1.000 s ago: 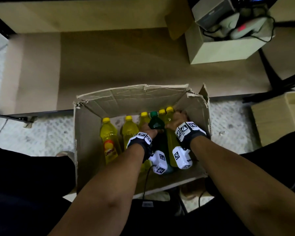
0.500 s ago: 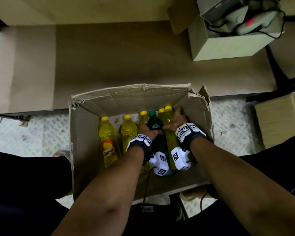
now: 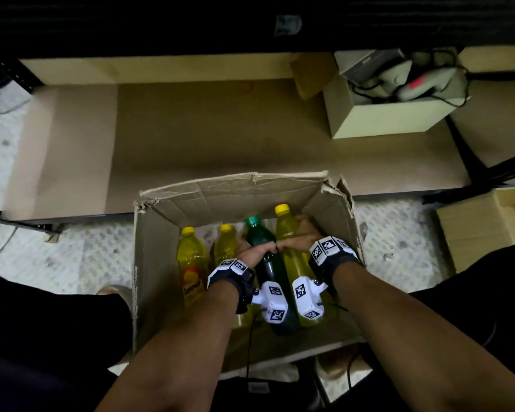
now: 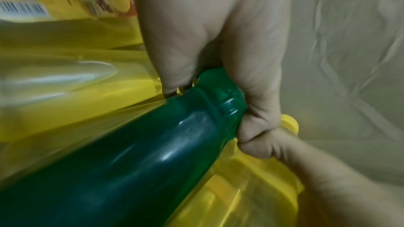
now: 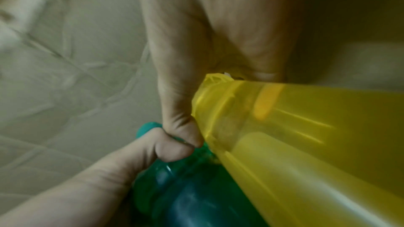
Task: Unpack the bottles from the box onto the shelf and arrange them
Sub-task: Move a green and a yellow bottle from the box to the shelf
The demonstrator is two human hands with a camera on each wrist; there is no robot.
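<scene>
An open cardboard box (image 3: 149,263) stands on the floor in front of me with several bottles inside. My left hand (image 3: 254,252) grips a dark green bottle (image 3: 272,269) just below its green cap. My right hand (image 3: 302,240) grips a yellow bottle (image 3: 286,230) with a yellow cap, right beside the green one. Both bottles are raised above the others and lean toward the box's far wall. The left wrist view shows my fingers curled round the green bottle (image 4: 153,153). In the right wrist view my fingers wrap the yellow bottle (image 5: 295,135). The low brown shelf board (image 3: 220,138) lies beyond the box.
Two more yellow bottles (image 3: 191,263) (image 3: 225,245) stand at the box's left. A small carton (image 3: 381,117) holding devices and cables sits on the shelf at the right. Another cardboard box (image 3: 485,227) is on the floor at the far right. A black shelf post (image 3: 470,162) slants beside it.
Both hands have lifted the green and the yellow bottle upward out of the row; their caps now stand higher against the box's far wall. My head view has pulled back.
</scene>
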